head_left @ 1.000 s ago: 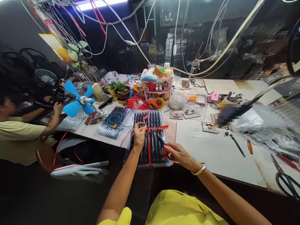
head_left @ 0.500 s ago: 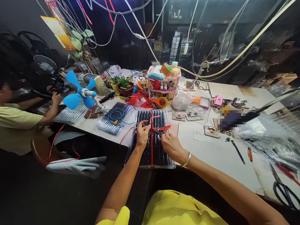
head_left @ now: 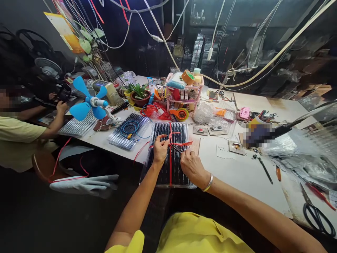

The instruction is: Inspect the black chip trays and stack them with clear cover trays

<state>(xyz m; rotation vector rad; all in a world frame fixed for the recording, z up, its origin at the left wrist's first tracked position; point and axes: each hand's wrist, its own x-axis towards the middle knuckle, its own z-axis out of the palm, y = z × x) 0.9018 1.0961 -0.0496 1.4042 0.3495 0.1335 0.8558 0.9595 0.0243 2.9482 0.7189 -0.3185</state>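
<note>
A stack of clear plastic trays with dark ribbed contents (head_left: 164, 172) lies at the table's near edge, tied crosswise with a red ribbon (head_left: 170, 161). My left hand (head_left: 159, 150) pinches the ribbon near the knot on top of the stack. My right hand (head_left: 192, 167) sits just right of the knot and grips a small dark tool whose tip (head_left: 177, 149) points at the ribbon; a metal bangle is on that wrist. Loose red ribbon ends (head_left: 184, 143) stick out to the right of the knot.
A second tray with a blue wire coil (head_left: 131, 130) lies to the left, beside a blue desk fan (head_left: 89, 104). A pink organiser (head_left: 183, 96), a potted plant (head_left: 138, 95) and tape rolls stand behind. Scissors (head_left: 316, 215) lie far right. Another person (head_left: 18, 135) works at left.
My right hand moved up from the stack's near right corner to the knot, bringing the dark tool to the ribbon. The left hand stayed at the knot. The view shifted slightly.
</note>
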